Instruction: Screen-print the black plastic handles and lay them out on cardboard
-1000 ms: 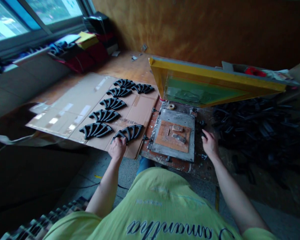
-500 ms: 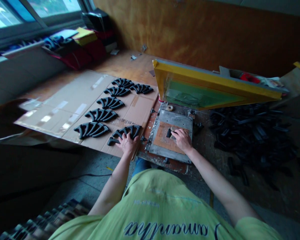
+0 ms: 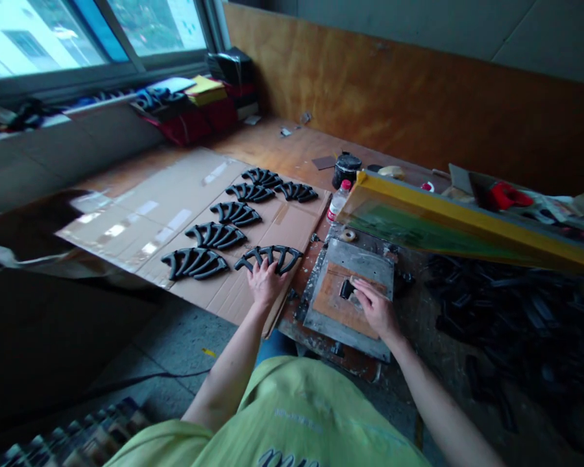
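On the brown board (image 3: 331,298) that lies over a grey metal plate (image 3: 360,256), a single black piece (image 3: 346,289) sits at the fingertips of the person's right hand (image 3: 377,312); whether they pinch it or merely press it cannot be told. The left hand (image 3: 265,285) spreads its fingers over the nearest fan of black parts (image 3: 287,257) on the cardboard (image 3: 253,292), touching it, with any grip hidden. The step in hand seems to be settling the piece on the board while steadying the fan; the next move would call for letting the piece go without nudging it, clear of the tilted, yellow-edged frame (image 3: 467,211). As for writing, the red-capped bottle (image 3: 338,203) bears a red-and-white label too small to read, and dark lettering on the green shirt (image 3: 292,395) is cut off and illegible.
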Available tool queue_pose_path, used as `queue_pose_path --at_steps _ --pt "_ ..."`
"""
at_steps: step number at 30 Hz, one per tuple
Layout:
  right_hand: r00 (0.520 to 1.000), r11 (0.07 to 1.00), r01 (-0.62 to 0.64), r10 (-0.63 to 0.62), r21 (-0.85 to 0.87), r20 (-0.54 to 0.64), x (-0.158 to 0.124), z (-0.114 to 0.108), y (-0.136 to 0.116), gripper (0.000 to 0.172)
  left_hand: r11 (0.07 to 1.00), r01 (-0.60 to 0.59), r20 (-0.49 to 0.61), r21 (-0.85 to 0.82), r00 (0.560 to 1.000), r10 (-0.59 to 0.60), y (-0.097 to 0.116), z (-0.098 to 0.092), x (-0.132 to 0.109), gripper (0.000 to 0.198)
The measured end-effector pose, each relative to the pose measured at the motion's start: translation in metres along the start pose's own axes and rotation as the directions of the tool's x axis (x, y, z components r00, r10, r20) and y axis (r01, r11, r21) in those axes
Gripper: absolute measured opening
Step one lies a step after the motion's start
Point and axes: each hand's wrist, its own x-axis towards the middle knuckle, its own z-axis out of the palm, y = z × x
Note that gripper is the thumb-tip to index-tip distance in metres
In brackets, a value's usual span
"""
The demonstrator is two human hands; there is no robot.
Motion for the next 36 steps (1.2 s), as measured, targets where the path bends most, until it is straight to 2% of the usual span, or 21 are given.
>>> queue_pose_path --at_steps 5,11,15,19,22,26,28,30,31,33,36 --pt "0.991 0.993 -0.116 0.117 0.017 -0.066 0.004 -0.004 0.001 0.033 0.996 -0.072 0.012 -0.057 0.997 0.073 0.027 0.008 0.088 0.046" --pt "0.964 0.969 -0.245 0.243 -0.010 -0.104 -0.009 0.003 0.008 0.037 0.978 -0.201 0.137 -0.063 0.969 0.207 0.048 0.030 0.185 0.046" --pt "0.939 0.943 -0.330 0.323 -0.042 -0.122 -0.017 0.002 0.011 0.038 0.974 -0.223 0.261 -0.034 0.939 0.224 0.044 0.051 0.229 0.050" --pt "0.926 0.927 -0.367 0.356 -0.074 -0.128 -0.026 0.002 0.013 0.037 0.983 -0.184 0.333 -0.013 0.926 0.178 0.033 0.066 0.256 0.056" --pt "0.928 0.926 -0.365 0.352 -0.102 -0.124 -0.029 0.003 0.012 0.036 0.985 -0.172 0.349 0.003 0.923 0.160 0.029 0.067 0.262 0.062" --pt "0.962 0.940 -0.274 0.262 -0.206 -0.084 -0.019 0.013 0.007 0.039 0.983 -0.179 0.266 -0.032 0.947 0.181 0.035 0.055 0.246 0.072" --pt "0.982 0.939 -0.181 0.191 -0.293 0.007 -0.011 0.022 0.004 0.047 0.973 -0.174 0.190 -0.149 0.961 0.201 0.046 0.043 0.231 0.066" --pt "0.983 0.925 -0.083 0.138 -0.372 0.123 -0.004 0.031 0.002 0.060 0.923 -0.153 0.128 -0.354 0.969 0.210 0.063 0.026 0.215 0.056" --pt "0.977 0.916 -0.040 0.119 -0.399 0.176 -0.002 0.035 0.002 0.065 0.867 -0.132 0.113 -0.480 0.971 0.210 0.073 0.015 0.206 0.053" --pt "0.963 0.904 0.030 0.088 -0.426 0.255 -0.003 0.039 0.003 0.071 0.688 -0.071 0.118 -0.722 0.968 0.224 0.095 -0.013 0.189 0.053" --pt "0.949 0.903 0.103 0.037 -0.416 0.313 -0.012 0.035 0.004 0.073 0.388 -0.049 0.082 -0.920 0.946 0.313 0.129 -0.067 0.161 0.057"
